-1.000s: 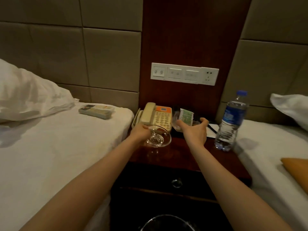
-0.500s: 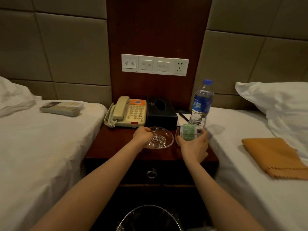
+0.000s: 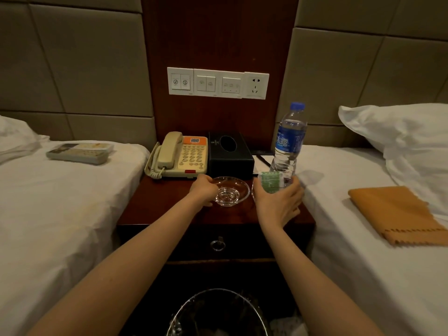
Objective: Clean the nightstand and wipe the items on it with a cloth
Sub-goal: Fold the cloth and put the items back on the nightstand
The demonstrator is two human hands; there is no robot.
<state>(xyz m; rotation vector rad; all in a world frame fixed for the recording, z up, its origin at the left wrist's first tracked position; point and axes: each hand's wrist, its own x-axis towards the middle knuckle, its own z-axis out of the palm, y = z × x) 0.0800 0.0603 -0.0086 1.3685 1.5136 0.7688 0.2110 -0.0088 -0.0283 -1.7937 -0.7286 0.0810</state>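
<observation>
A dark wooden nightstand (image 3: 150, 209) stands between two beds. My left hand (image 3: 203, 189) grips the left rim of a clear glass ashtray (image 3: 230, 194) resting on its top. My right hand (image 3: 278, 202) holds a small clear glass with a green packet (image 3: 269, 181) in it, near the right front of the top. Behind them stand a beige telephone (image 3: 180, 155), a black tissue box (image 3: 229, 154) and a water bottle (image 3: 288, 141) with a blue cap. An orange cloth (image 3: 395, 214) lies folded on the right bed.
A remote control (image 3: 80, 152) lies on the left bed. A notepad with a pen (image 3: 263, 160) lies behind the bottle. White pillows (image 3: 397, 134) are at both bed heads. A wire bin with a liner (image 3: 215, 314) stands on the floor before the nightstand drawer (image 3: 218, 244).
My right hand has drawn the glass with the green packet from the back of the nightstand toward its front right. The view swung right, revealing the orange cloth. My left hand stays on the ashtray.
</observation>
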